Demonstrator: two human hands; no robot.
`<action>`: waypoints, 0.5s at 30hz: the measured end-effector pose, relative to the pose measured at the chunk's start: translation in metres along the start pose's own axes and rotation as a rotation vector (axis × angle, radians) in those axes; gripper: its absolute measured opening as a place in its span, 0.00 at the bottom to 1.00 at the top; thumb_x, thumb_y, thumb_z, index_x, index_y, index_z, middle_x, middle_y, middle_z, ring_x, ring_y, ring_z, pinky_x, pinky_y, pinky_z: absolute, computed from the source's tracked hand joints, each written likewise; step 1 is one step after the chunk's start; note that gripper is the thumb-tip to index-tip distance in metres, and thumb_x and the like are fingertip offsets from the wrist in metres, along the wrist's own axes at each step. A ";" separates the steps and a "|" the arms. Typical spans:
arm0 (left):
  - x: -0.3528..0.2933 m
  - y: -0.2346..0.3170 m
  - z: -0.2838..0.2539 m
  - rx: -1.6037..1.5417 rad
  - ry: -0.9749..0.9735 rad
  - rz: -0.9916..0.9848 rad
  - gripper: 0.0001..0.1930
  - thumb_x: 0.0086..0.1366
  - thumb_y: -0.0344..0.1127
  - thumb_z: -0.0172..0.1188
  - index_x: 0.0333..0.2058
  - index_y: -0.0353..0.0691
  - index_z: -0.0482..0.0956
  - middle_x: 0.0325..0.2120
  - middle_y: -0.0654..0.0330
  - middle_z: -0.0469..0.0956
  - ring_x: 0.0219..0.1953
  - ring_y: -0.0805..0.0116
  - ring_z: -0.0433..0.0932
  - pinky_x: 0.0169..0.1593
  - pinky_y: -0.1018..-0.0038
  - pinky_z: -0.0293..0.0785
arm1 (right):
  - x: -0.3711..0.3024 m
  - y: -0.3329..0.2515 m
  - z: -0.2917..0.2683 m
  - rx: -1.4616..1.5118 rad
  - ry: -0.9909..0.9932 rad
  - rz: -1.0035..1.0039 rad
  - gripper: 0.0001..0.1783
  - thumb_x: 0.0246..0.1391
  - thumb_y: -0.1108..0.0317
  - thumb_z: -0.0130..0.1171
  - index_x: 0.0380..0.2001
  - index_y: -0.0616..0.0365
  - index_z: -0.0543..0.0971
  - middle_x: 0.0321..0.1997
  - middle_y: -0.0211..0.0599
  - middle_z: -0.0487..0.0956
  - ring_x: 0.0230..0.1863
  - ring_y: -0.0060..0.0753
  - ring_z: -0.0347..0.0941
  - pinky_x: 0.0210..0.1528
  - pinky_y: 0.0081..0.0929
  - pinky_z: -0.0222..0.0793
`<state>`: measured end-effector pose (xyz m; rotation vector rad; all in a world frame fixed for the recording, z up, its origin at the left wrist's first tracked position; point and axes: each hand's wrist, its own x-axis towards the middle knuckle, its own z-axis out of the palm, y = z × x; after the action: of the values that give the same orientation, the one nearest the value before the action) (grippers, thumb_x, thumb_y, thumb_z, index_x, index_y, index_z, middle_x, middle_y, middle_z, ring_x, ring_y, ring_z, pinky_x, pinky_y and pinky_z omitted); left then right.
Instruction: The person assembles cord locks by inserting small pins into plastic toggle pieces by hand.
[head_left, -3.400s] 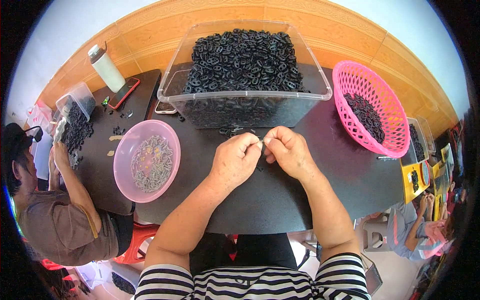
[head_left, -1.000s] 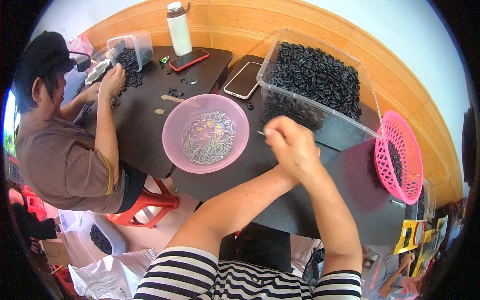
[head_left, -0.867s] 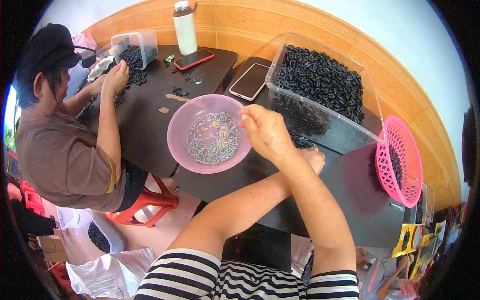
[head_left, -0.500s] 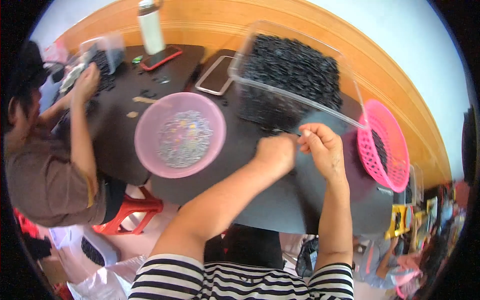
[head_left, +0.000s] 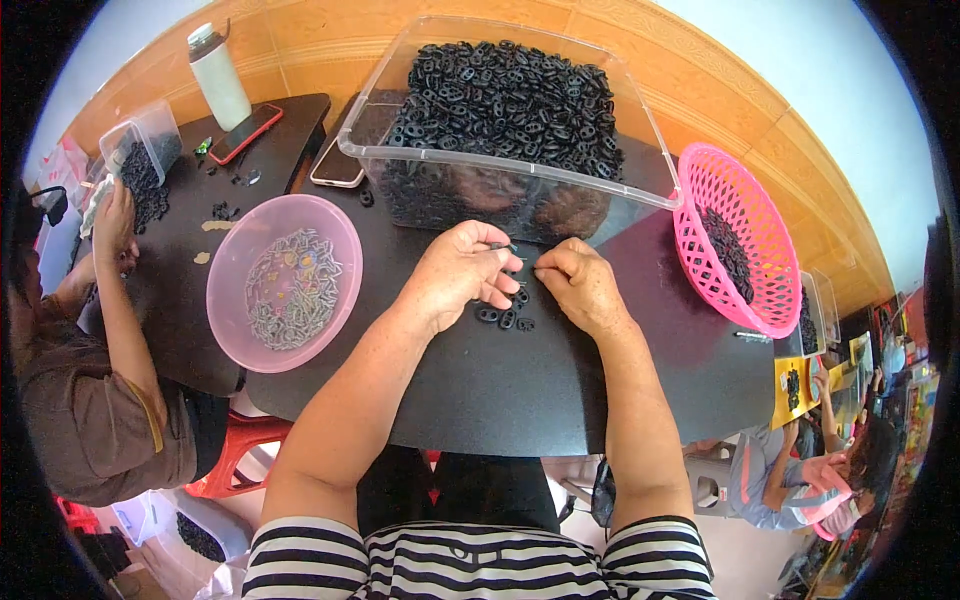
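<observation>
My left hand (head_left: 452,272) pinches a small black oval piece (head_left: 503,247) between thumb and forefinger, its other fingers curled loosely below. Just to its right, my right hand (head_left: 586,286) has thumb and forefinger pressed together; a thin metallic bit seems to show near their tips, too small to name. Under both hands, several loose black two-holed oval pieces (head_left: 507,319) lie on the dark table (head_left: 480,400). Beyond them stands a clear plastic tub (head_left: 500,165) heaped with the same black pieces. A pink bowl (head_left: 222,300) at left holds small silvery metal parts and a few yellowish ones.
At right a bright pink lattice basket (head_left: 690,245) holds black pieces. Behind the bowl lie a pale-edged phone (head_left: 338,168), a red-edged phone (head_left: 246,135) and a white bottle (head_left: 218,80). A co-worker (head_left: 90,390) handles pieces at left; other people (head_left: 800,480) sit at far right.
My view has turned, so the tub and bowl appear farther left. My hands, close together before, are now slightly apart, and the left fingers have loosened from a fist, showing the black piece.
</observation>
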<state>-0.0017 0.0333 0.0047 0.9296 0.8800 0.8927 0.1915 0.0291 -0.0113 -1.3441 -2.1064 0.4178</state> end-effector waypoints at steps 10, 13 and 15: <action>-0.006 0.001 0.005 -0.284 -0.184 -0.076 0.13 0.59 0.28 0.50 0.44 0.33 0.68 0.32 0.53 0.75 0.32 0.66 0.77 0.37 0.71 0.76 | -0.011 -0.028 -0.011 0.692 0.096 0.437 0.07 0.51 0.72 0.51 0.35 0.59 0.73 0.26 0.32 0.75 0.27 0.21 0.71 0.30 0.20 0.69; -0.005 -0.002 0.006 -0.294 -0.205 -0.069 0.13 0.59 0.28 0.49 0.44 0.32 0.66 0.33 0.53 0.74 0.32 0.66 0.76 0.37 0.70 0.76 | -0.011 -0.036 -0.014 0.848 0.081 0.354 0.07 0.52 0.74 0.50 0.35 0.61 0.73 0.27 0.30 0.76 0.28 0.18 0.71 0.32 0.17 0.69; -0.004 -0.002 0.007 -0.261 -0.195 -0.065 0.12 0.59 0.28 0.49 0.42 0.33 0.67 0.33 0.54 0.74 0.32 0.66 0.76 0.36 0.71 0.75 | -0.012 -0.037 -0.016 0.820 0.061 0.330 0.07 0.52 0.75 0.50 0.35 0.62 0.73 0.28 0.31 0.76 0.28 0.18 0.71 0.32 0.17 0.69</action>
<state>0.0038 0.0266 0.0059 0.7422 0.6070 0.8231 0.1788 0.0016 0.0179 -1.1518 -1.3835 1.2003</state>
